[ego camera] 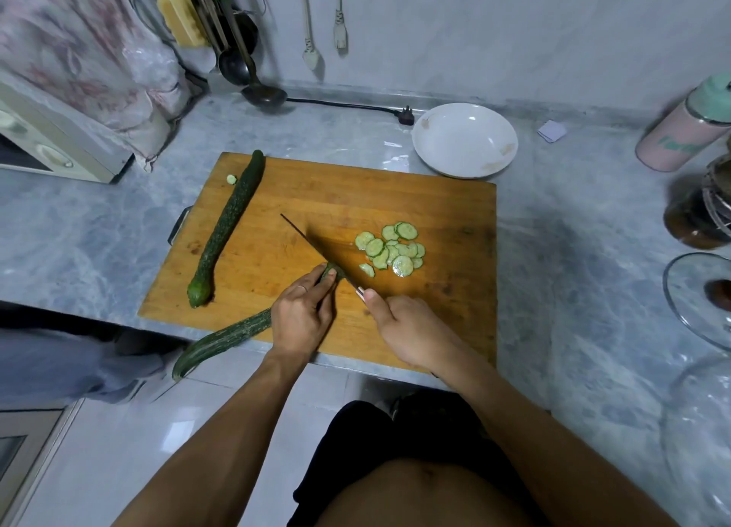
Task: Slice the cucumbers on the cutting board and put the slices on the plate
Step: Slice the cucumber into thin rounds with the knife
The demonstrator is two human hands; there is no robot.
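Note:
A wooden cutting board (395, 198) lies on the grey counter. My left hand (302, 313) grips a long cucumber (221, 342) whose tail hangs past the board's front edge; its cut end sits under my fingertips. Gripped in my right hand (403, 328), a knife (312, 245) has its blade resting against that cut end. A pile of several cucumber slices (391, 249) lies just right of the blade. A second whole cucumber (227, 226) lies along the board's left side, with a small end piece (231, 178) beside it. The white plate (464, 140) stands behind the board, holding no slices.
A microwave (47, 146) under a cloth stands at the left. Ladles (253, 75) hang at the back, and a black plug (405, 115) lies near the plate. At the right are a pink flask (688, 131), a dark jar (700, 214) and a glass lid (700, 301).

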